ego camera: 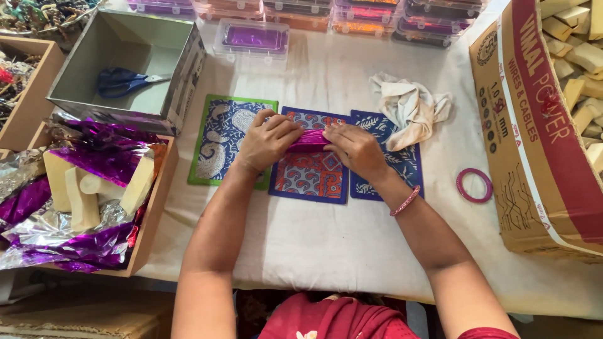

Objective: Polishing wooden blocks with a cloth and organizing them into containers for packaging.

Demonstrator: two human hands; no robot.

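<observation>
Purple foil packet (309,139): we see it pinched at both ends.
Left hand (267,139): gripping the left end.
Right hand (355,148): pinching the right end.
Patterned mat (311,176): under the packet.

Two bare arms, no sleeves visible down to the wrists; left hand (267,141) without rings or bangles that show; right hand (355,149) likewise ringless as far as can be told; thin pink bangle (406,201) on the right wrist, beaded or ridged look; red garment (326,317) at bottom edge, folded cloth with a small pale flower motif; red sleeve edge (487,333) at right shoulder
</observation>
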